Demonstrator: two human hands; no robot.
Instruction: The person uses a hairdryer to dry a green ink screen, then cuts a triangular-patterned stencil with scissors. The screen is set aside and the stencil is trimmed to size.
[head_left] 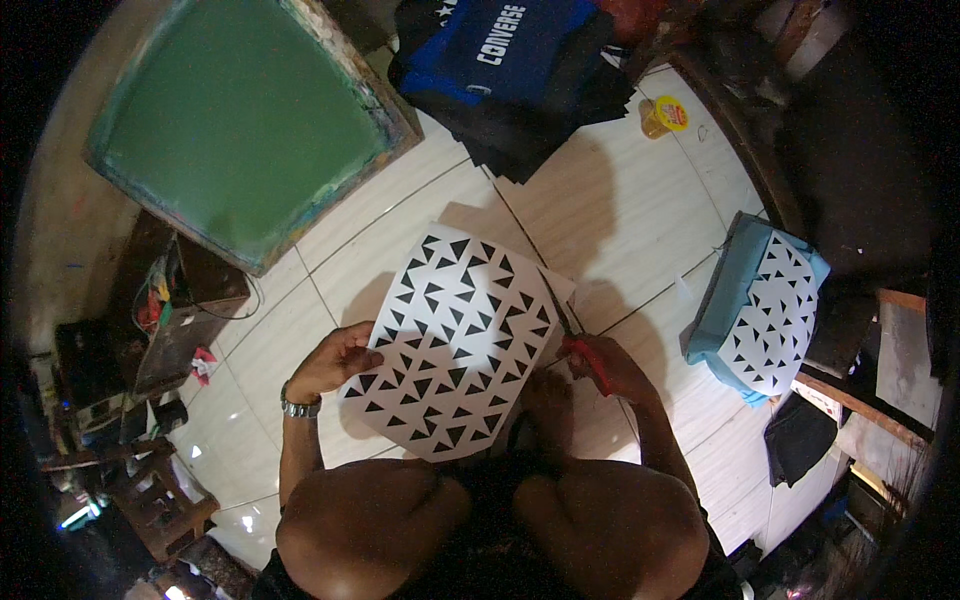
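Note:
Above the tiled floor I hold a white sheet [455, 345] printed with rows of small black triangles. My left hand [338, 358], with a metal watch on its wrist, pinches the sheet's left edge. In my right hand [612, 368] is a pair of scissors [590, 362] with red handles. Its dark blades point up and away along the sheet's right edge, by a narrow strip of white at the far right corner. The frame does not show clearly how far apart the blades are. My bare foot shows partly below the sheet, near my right hand.
A green-meshed frame [240, 130] leans at the far left. Dark and blue cloth pieces [510, 90] lie stacked at the back, beside a yellow-lidded cup [664, 116]. On the right, another triangle-printed sheet [775, 320] rests on light blue material [735, 270]. Wooden furniture lines both sides.

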